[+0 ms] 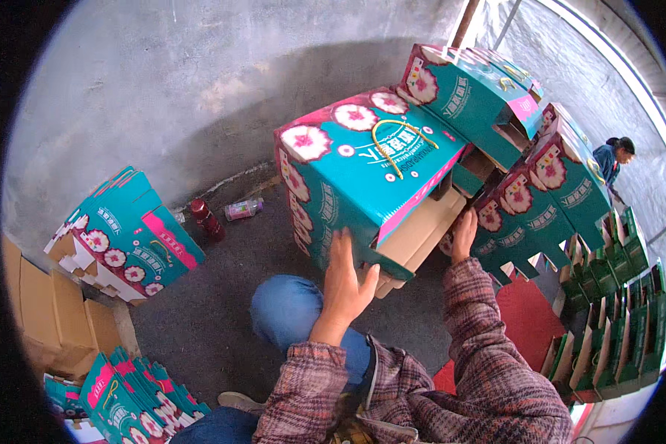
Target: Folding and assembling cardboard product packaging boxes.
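Observation:
In front of me a large teal carton (362,166) with pink and white flower prints lies tilted, its open end toward me. A yellow cord handle (394,150) stands out from its upper face. My left hand (345,287) rests against the carton's near left corner, fingers stretched and thumb spread at the edge of the opening. On the other side of the opening, my right hand (463,235) has its fingers extended along the brown inner flap (428,231). What its fingertips touch is partly hidden.
More assembled teal cartons (466,96) stand behind and to the right. Folded cartons (122,229) lean at left, above brown cardboard (55,311) and flat teal stacks (137,396). A red bottle (207,220) and a clear bottle (244,209) are near the wall. Another person (608,163) is far right.

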### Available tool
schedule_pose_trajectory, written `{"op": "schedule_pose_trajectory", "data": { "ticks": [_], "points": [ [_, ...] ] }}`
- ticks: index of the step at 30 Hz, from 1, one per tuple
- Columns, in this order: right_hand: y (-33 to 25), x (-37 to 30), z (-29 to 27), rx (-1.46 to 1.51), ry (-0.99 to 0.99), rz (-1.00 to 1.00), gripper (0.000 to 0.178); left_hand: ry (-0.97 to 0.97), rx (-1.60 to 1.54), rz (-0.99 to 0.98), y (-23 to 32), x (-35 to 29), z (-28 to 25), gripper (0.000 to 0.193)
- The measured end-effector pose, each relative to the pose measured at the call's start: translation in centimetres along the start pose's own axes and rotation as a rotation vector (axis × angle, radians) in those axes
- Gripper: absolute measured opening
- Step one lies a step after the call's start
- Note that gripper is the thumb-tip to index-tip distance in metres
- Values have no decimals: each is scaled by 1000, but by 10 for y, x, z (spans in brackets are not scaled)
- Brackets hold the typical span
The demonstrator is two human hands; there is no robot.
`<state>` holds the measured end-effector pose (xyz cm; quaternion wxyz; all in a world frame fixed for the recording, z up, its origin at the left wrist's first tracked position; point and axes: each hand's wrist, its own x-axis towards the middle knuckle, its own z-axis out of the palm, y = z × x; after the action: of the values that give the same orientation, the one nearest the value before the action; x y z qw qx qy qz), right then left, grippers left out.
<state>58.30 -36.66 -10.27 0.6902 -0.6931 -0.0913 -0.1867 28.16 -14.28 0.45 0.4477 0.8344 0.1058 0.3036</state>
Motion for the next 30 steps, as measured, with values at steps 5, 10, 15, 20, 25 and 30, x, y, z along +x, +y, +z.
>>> {"op": "schedule_pose_trajectory", "data": {
  "ticks": [5,10,15,20,25,30],
  "points": [
    [71,-88,-60,-252,-2,-134,21,36,12,50,17,-1,1,64],
    [100,-266,-52,-494,-380,306,13,168,166,217,17,-42,-32,46],
    [64,-324,-7,-511,-1479,166,40,-107,705,141,31,-104,-74,40],
    [33,-330,79,-598,-1413,128,44,-101,793,30,28,-147,-87,38],
    [48,-322,161,-469,-1360,289,26,-91,759,-34,16,-152,-98,35],
    [107,-310,224,-472,-1562,-151,17,-97,764,-28,5,-152,-99,33]
  ]
}}
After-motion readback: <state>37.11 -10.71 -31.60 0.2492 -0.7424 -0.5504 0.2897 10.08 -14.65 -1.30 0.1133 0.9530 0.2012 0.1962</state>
